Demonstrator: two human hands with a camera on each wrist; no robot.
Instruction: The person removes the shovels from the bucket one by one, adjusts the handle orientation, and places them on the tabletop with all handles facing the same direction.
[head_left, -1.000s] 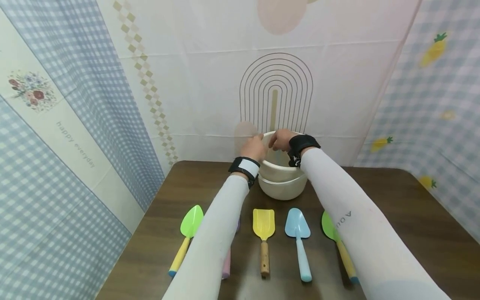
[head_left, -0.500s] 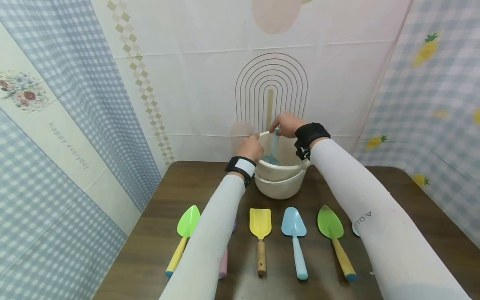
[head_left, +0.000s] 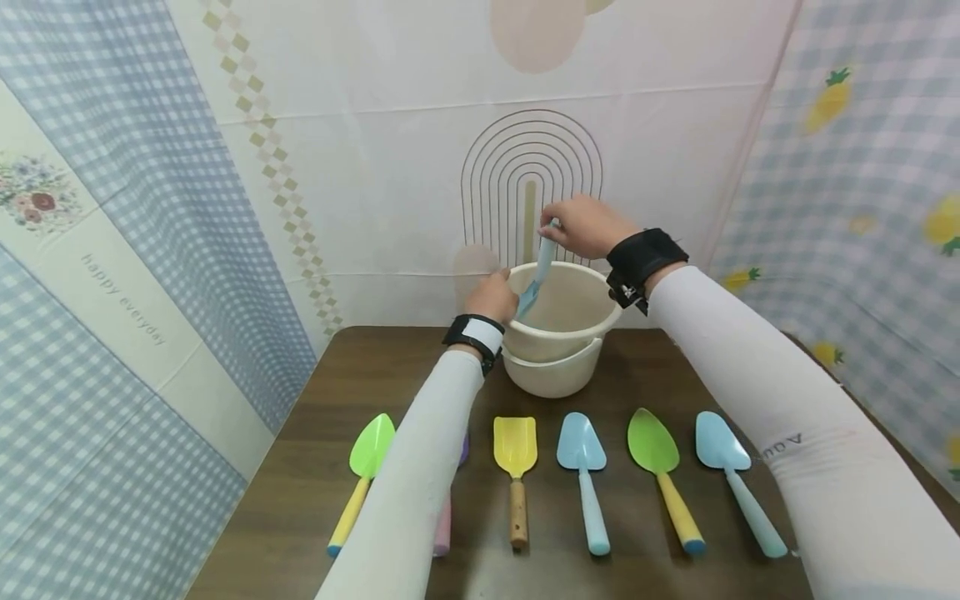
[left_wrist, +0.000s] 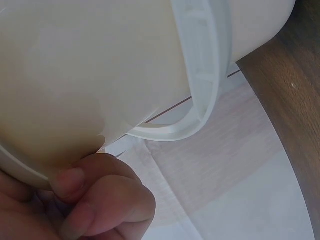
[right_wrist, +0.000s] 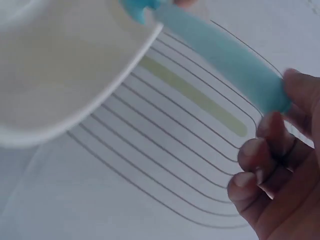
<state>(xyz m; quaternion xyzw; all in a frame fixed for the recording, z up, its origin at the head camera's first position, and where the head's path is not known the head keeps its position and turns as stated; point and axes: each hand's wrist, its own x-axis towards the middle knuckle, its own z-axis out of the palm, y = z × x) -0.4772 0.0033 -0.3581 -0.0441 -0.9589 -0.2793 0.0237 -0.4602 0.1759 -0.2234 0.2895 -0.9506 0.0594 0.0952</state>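
Observation:
A cream bucket (head_left: 551,379) stands at the back of the table. My left hand (head_left: 492,298) grips its left rim, and the left wrist view shows curled fingers (left_wrist: 120,200) at the edge, beside a white bail handle (left_wrist: 212,60). My right hand (head_left: 588,227) is raised over the bucket, pinching a light blue hand trowel (head_left: 546,257) by the end of its handle. That trowel slants down, its blade inside the bucket near the left rim. In the right wrist view, the thumb and index finger hold the trowel handle (right_wrist: 225,62) while the other fingers curl below.
Across the table (head_left: 300,500) lies a row of trowels: bright green (head_left: 372,446), purple-bladed with pink handle (head_left: 442,529) mostly behind my left arm, yellow (head_left: 515,446), blue (head_left: 581,442), green (head_left: 652,442) and blue (head_left: 722,442). A patterned cloth (head_left: 375,183) hangs close behind the bucket.
My right hand has risen from inside the bucket, drawing the blue trowel upward by its handle. The left hand stays on the rim. The rightmost trowel has come out from behind my right arm.

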